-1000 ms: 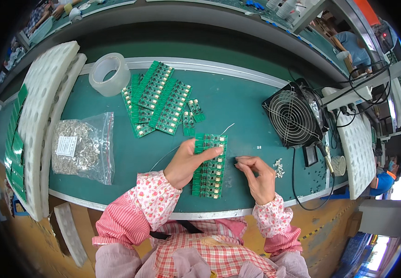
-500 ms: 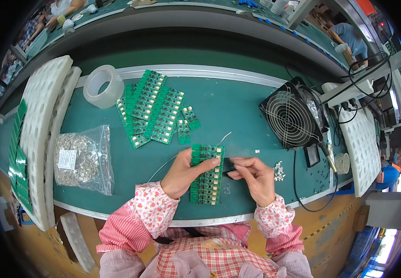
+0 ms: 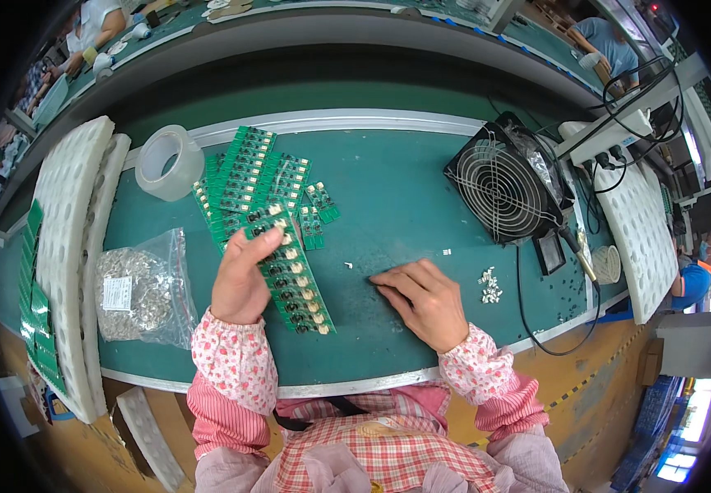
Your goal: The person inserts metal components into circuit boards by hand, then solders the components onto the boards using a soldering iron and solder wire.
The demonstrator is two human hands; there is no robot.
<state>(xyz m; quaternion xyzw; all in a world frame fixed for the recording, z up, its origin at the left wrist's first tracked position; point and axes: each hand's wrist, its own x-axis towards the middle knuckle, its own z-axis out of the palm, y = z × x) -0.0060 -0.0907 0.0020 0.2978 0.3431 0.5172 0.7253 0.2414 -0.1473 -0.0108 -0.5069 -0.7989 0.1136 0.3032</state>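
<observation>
At the left, a clear plastic bag of small silvery parts (image 3: 143,283) lies on the green tabletop (image 3: 388,189), with a wide roll of clear tape (image 3: 169,163) beyond it. Next, the person's left hand (image 3: 244,279) grips a long green circuit board with a row of pale components (image 3: 300,283), raised and slanting in front of a loose pile of similar green boards (image 3: 244,168). The thumb lies over its upper end; a lighter hold nearer the edges would probably spare the components, and a level board should be easier to see along.

Between the hands lies one tiny white piece (image 3: 348,264). To its right, the right hand (image 3: 429,304) is curled, its thumb and forefinger close together; whether they pinch anything cannot be told. Small parts are best taken by their sides, with the wrist steadied. Further right, a scattered heap of small white pieces (image 3: 489,287) sits within easy reach; keeping sleeves clear should prevent spills.
</observation>
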